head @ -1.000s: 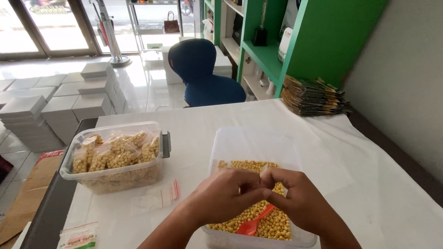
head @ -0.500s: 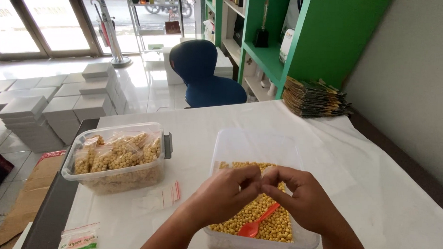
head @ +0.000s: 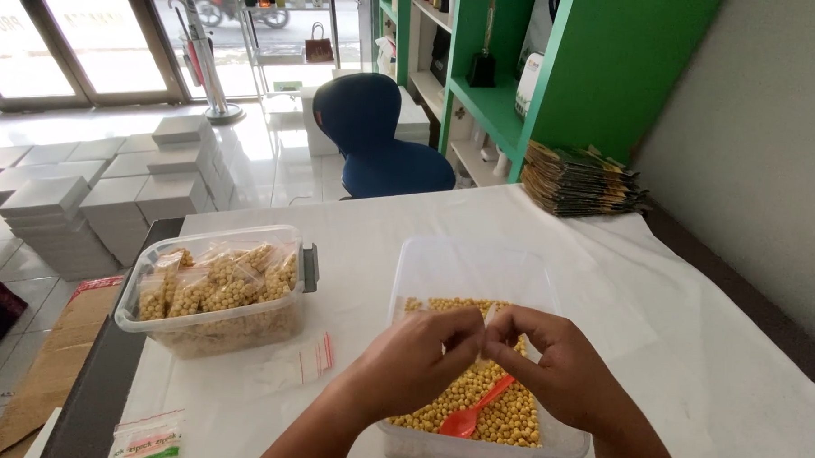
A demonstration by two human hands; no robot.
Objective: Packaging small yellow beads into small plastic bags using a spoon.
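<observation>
We have both hands pinched together on a small clear bag (head: 485, 336), left hand (head: 417, 356) and right hand (head: 561, 365) meeting fingertip to fingertip, each closed on the bag's top edge. Directly under the hands: clear tub (head: 465, 267) of yellow pellets (head: 509, 413), with an orange spoon (head: 473, 412) lying in them just below the right hand. Left of the left hand: second clear container (head: 211, 290) packed with filled bags, and empty zip bags (head: 290, 365) flat on the bench (head: 693, 338) between the two. Beyond the hands: blue chair (head: 379, 133), well apart; a stack of dark pouches (head: 576, 181) far right.
</observation>
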